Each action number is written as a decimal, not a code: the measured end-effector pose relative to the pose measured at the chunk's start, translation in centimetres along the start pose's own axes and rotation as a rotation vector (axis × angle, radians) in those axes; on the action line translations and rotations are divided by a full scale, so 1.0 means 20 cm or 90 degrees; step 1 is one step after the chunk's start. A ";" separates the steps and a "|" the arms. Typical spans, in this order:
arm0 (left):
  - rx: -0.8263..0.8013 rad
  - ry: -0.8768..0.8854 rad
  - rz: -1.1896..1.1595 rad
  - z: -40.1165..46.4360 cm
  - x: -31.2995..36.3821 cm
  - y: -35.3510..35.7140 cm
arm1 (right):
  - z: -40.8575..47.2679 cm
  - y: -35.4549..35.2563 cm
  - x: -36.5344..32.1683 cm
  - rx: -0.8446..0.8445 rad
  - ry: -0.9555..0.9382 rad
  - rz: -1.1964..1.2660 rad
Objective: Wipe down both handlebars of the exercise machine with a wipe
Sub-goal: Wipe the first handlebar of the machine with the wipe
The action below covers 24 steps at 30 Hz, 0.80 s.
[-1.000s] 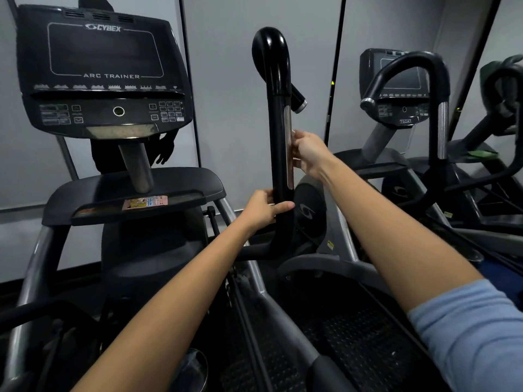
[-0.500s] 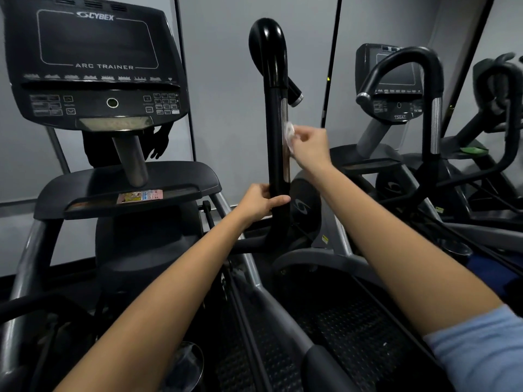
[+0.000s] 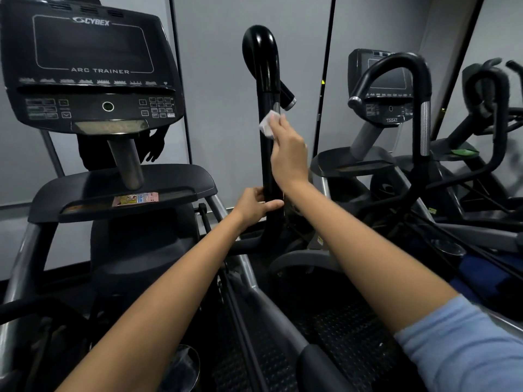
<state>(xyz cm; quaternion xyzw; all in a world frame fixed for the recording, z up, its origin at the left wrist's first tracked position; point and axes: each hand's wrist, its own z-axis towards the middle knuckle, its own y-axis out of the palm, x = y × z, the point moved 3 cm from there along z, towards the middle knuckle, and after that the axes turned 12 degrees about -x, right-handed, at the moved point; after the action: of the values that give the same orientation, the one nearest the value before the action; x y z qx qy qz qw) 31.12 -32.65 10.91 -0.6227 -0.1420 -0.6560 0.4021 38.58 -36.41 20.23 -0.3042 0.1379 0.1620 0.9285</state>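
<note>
**Wipe slipping off the handlebar**

Right hand is pressing the wipe against the upright handlebar with straight fingers; left hand is gripping its lower end. Loose hold is risking the wipe dropping; curved top is probably getting missed.

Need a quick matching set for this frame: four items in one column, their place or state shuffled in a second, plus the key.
Column 1
1. wipe
2. left hand
3. console
4. right hand

Column 2
A. grips the handlebar low down
B. presses the wipe onto the post
C. white, against the handlebar below its curved top
D. dark screen, upper left

Pairs: 1-C, 2-A, 3-D, 4-B
</note>
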 end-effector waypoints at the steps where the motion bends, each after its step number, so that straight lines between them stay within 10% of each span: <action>1: 0.001 0.004 0.003 0.00 0.00 0.00 | 0.03 0.01 0.00 -0.003 -0.012 -0.032; 24: 0.063 -0.001 0.087 -0.03 -0.01 0.01 | -0.40 0.17 0.21 -0.098 -0.339 -0.548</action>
<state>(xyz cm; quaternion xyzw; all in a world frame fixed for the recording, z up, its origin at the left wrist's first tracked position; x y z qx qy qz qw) 30.89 -33.17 10.58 -0.6106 -0.1316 -0.6189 0.4763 39.82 -37.79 10.86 -0.3489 -0.2540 -0.1535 0.8889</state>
